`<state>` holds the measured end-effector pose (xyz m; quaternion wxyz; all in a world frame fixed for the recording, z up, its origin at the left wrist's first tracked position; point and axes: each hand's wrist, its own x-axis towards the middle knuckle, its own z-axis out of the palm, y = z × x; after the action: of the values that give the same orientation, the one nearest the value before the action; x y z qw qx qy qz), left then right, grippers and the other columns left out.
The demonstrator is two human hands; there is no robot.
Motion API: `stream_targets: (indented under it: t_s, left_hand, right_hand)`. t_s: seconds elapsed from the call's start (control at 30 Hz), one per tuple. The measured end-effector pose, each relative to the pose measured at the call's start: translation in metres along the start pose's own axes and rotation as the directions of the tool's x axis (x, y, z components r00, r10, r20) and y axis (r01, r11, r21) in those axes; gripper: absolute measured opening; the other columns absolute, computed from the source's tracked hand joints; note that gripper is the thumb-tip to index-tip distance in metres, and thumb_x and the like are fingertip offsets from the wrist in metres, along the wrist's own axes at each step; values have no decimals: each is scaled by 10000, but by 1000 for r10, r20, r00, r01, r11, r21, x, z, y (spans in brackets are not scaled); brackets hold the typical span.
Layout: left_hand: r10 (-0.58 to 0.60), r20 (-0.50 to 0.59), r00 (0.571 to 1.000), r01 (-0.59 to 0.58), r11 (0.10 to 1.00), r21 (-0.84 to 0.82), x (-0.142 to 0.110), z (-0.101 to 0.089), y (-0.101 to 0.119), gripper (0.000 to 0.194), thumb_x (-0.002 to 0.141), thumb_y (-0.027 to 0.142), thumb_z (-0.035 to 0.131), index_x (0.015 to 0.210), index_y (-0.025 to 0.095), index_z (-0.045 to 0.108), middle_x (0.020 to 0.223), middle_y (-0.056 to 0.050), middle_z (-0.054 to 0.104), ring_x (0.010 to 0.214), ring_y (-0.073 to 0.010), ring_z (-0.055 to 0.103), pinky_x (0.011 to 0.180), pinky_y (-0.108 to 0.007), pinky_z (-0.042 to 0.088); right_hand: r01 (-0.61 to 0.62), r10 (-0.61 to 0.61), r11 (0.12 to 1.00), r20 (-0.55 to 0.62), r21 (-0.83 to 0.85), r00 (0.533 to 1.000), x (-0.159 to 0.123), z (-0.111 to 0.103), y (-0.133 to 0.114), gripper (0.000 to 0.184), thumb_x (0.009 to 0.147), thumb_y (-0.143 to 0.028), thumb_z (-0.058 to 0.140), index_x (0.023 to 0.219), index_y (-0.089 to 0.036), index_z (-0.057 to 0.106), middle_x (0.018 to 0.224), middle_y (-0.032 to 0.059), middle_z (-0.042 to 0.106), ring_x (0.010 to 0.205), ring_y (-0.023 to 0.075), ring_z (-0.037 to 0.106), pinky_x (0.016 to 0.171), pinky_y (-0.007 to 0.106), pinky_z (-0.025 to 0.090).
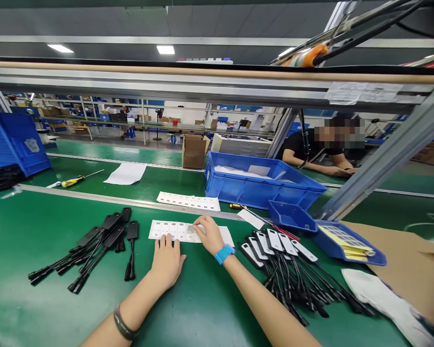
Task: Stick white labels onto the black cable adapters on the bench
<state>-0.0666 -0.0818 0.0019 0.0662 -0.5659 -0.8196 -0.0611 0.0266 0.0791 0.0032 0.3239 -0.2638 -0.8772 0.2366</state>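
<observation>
L hand (166,264) open, fingertips on the white rectangular paper label sheet (182,232) mid green worktop (210,303), R hand's (211,236) bent fingers also there (grip? can't tell), white-faced black cable units (275,241) at R apparently done, plain black cable units (114,236) at L apparently left.

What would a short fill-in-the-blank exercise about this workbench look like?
The left hand and right hand are both at the label sheet, whose background is coloured ____.
The wristband near the right hand is coloured ____.
The white-faced devices lie on the ____ side of the worktop.
The worktop is coloured ____.
Missing words: white; blue; right; green.
</observation>
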Motion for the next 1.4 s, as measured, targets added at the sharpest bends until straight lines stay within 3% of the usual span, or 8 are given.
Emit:
stream_targets:
  t_s: [0.17, 0.4, 0.73, 0.8, 0.87, 0.93, 1.0, 1.4]
  left_hand:
    - [-94, -17, 995, 94, 996, -4, 13, -23, -28, 312, 896, 291, 519, 1160, 131, 566, 1125, -156, 570, 1020, -285, 543, 851, -372, 446]
    - [-480, -101, 872, 487, 872, 58, 20, -35, -85, 377, 868, 207, 491, 1139, -47, 558, 1055, -301, 502, 1008, -433, 491, 787, -479, 414]
    - [-276, 49, 960, 278, 909, -311, 13, -53, -45, 329, 858, 349, 489, 1128, 181, 572, 874, -76, 588, 729, -229, 614, 665, -316, 467]
    - [-159, 143, 977, 212, 796, -567, 9, -50, -27, 305, 855, 409, 511, 1065, 195, 568, 840, -27, 580, 623, -163, 592, 600, -265, 471]
    - [-41, 247, 968, 235, 486, -842, 3, -44, -9, 374, 824, 452, 569, 1070, 173, 531, 844, -21, 562, 569, -135, 562, 540, -253, 473]
    - [82, 335, 939, 323, 136, -937, -4, -40, 8, 442, 778, 433, 652, 1086, 150, 506, 860, -36, 557, 601, -132, 566, 562, -259, 493]
    - [192, 400, 896, 414, -38, -909, -11, -38, 20, 481, 755, 366, 703, 1120, 136, 490, 872, -59, 589, 686, -149, 604, 662, -280, 515]
    - [399, 442, 803, 541, -176, -823, -22, -46, 35, 527, 757, 142, 649, 1240, 126, 438, 946, -153, 682, 860, -212, 653, 836, -356, 465]
  right_hand:
    - [5, 52, 961, -199, 276, 979, -38, -40, -16, 203, 928, -347, 459, 884, -180, 567, 897, 63, 569, 829, 191, 546, 742, 314, 457]
    - [-75, 213, 842, -202, 535, 956, -86, -49, -15, 195, 899, -388, 536, 901, -193, 543, 836, 26, 530, 740, 159, 524, 683, 284, 435]
    - [-127, 261, 725, -99, 676, 960, -94, -52, -24, 214, 915, -415, 518, 930, -202, 510, 779, 1, 481, 619, 122, 506, 607, 270, 416]
    - [-128, 265, 702, -90, 700, 960, -95, -54, -28, 214, 915, -414, 519, 914, -201, 512, 747, -8, 469, 591, 114, 487, 578, 260, 400]
    - [-139, 283, 685, -85, 715, 955, -94, -55, -30, 207, 910, -403, 531, 894, -198, 519, 720, -16, 460, 563, 103, 458, 548, 247, 384]
    - [-163, 313, 673, -79, 722, 946, -93, -57, -32, 203, 897, -392, 552, 874, -191, 534, 703, -18, 463, 537, 93, 430, 510, 234, 362]
    - [-188, 340, 669, -72, 719, 937, -91, -58, -34, 206, 877, -385, 578, 857, -180, 561, 708, -9, 491, 530, 90, 426, 487, 228, 354]
    - [-232, 345, 727, -52, 646, 937, -96, -54, -41, 180, 835, -342, 621, 816, -163, 626, 736, 39, 609, 645, 148, 559, 570, 252, 476]
